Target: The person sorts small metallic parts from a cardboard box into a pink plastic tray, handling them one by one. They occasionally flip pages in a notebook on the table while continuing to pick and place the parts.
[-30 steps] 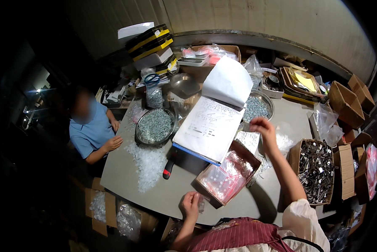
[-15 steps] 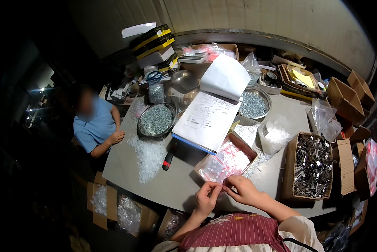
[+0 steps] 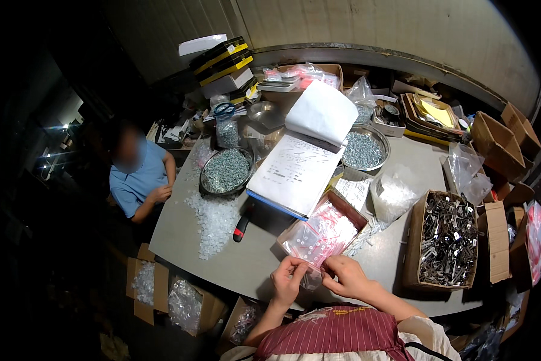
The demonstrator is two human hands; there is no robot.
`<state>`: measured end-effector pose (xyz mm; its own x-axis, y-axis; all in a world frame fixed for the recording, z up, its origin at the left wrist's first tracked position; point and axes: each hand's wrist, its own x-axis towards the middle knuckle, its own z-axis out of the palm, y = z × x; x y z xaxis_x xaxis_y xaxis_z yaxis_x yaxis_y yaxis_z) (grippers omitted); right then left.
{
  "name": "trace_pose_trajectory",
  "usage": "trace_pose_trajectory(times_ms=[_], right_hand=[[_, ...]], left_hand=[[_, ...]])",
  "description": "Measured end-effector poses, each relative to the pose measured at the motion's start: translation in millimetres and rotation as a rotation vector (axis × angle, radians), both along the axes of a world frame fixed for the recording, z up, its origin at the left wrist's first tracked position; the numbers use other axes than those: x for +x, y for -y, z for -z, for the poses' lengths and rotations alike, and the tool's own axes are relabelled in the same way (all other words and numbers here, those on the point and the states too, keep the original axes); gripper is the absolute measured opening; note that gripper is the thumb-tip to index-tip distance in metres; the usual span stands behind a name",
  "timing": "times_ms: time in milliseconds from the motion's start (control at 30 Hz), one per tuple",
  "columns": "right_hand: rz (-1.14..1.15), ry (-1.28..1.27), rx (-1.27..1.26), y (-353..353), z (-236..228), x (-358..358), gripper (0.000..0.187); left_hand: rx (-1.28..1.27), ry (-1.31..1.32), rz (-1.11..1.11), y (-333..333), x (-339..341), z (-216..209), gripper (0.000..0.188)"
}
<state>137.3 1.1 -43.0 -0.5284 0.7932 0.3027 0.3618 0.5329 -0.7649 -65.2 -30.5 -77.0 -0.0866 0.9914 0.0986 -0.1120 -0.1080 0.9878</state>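
Right hand [image 3: 346, 275]: drawn in from near the round metal bowl [image 3: 386, 150] of a second ago, now close beside the left; fingers bent and nearly closed, apparently pinching the right edge of the same small bag.
Left hand [image 3: 287, 281]: thumb and forefinger brought together on the left upper part of that bag; remaining fingers loosely curled.
Small clear bag [image 3: 311, 280]: hanging between both hands, just in front of the cardboard box [image 3: 353, 211]; more visible now than half a second ago. Cannot tell contents.
Meaning of the change: seems past reaching, down to fine two-handed fingertip work on a single bag.
Flat bags [image 3: 326, 236]: heaped in the box, thin, glossy and crinkled, edged in red, spotted with pale discs near the front.
Metal pieces [image 3: 226, 170]: small, grey, glinting, mounded in the dark-rimmed left bowl [image 3: 221, 194].
Pale pieces [image 3: 215, 230]: small, translucent, spilled loose across the smooth grey table [image 3: 259, 265].
Dark metal parts [image 3: 450, 240]: narrow, angular, tangled, filling a tall brown carton [image 3: 412, 246].
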Motion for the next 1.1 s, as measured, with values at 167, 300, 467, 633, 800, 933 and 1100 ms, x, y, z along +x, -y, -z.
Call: trace_pose_trajectory(times_ms=[167,300,467,633,800,933,1100], right_hand=[[-0.009,-0.013,-0.079,-11.2,-0.2,-0.8,0.02],[-0.016,-0.022,-0.197,-27.0,-2.3,-4.0,0.018],[0.095,-0.185,-0.183,-84.9,3.8,-0.8,0.013],[0.424,-0.254,-0.222,-173.8,30.7,11.7,0.021],[0.191,-0.488,-0.822,-206.0,50.7,7.9,0.034],[0.133,-0.792,-0.938,-189.8,55.4,-18.4,0.027],[0.162,-0.764,-0.883,-176.1,59.6,-24.2,0.03]], left_hand=[[-0.035,0.035,-0.033,-4.8,-1.5,2.1,0.01],[-0.049,0.092,-0.07,-9.3,-9.1,15.5,0.012],[-0.113,0.076,-0.285,-16.8,-44.3,34.9,0.013],[-0.147,0.001,-0.422,-3.3,-94.9,82.2,0.013],[-0.292,-0.004,-0.446,9.3,-101.1,107.9,0.013],[-0.33,-0.025,-0.443,11.9,-98.6,142.0,0.013],[-0.334,-0.074,-0.367,3.2,-102.3,142.9,0.014]])
